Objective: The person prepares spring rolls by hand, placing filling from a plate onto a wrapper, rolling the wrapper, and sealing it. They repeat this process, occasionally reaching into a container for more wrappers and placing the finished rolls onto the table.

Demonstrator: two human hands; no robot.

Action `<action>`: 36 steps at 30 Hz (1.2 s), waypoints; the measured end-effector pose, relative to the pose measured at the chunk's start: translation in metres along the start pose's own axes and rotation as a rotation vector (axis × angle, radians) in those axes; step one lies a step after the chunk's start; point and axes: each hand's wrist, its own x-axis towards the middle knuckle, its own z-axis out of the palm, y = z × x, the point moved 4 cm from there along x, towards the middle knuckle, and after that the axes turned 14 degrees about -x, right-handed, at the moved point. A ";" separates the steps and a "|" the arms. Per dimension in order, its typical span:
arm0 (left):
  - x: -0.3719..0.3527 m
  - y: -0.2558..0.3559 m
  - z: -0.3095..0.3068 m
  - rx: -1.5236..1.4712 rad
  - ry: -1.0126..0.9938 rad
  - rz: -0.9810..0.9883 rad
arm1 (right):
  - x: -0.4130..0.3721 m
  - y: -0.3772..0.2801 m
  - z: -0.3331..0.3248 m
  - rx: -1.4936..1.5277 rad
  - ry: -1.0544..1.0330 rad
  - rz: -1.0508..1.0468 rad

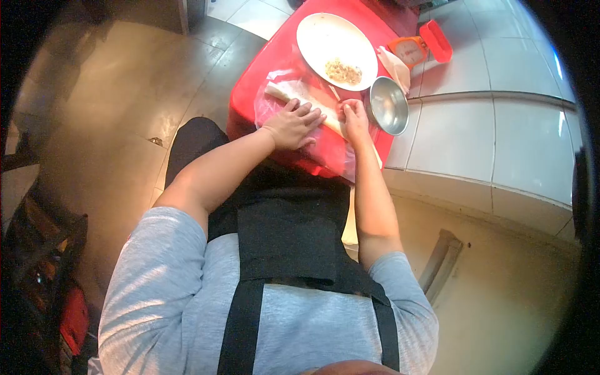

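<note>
A long pale roll, perhaps dough or a wrapper, lies slantwise on a clear plastic sheet over a red stool or small table. My left hand rests flat on the roll with its fingers spread. At the roll's other end, my right hand is closed, its fingertips pinched together. A thin pale stick juts out from those fingertips; its full shape is too small to tell. Just beyond the hands sits a white plate with a crumbly brown filling on its near side.
A steel bowl stands right beside my right hand, near the red surface's edge. Behind it are a pale cloth or bag and an orange dial scale. A white tiled ledge runs along the right.
</note>
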 end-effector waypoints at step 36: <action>-0.001 0.000 0.001 0.064 0.010 -0.013 | 0.016 -0.081 -0.033 -0.400 0.039 -0.124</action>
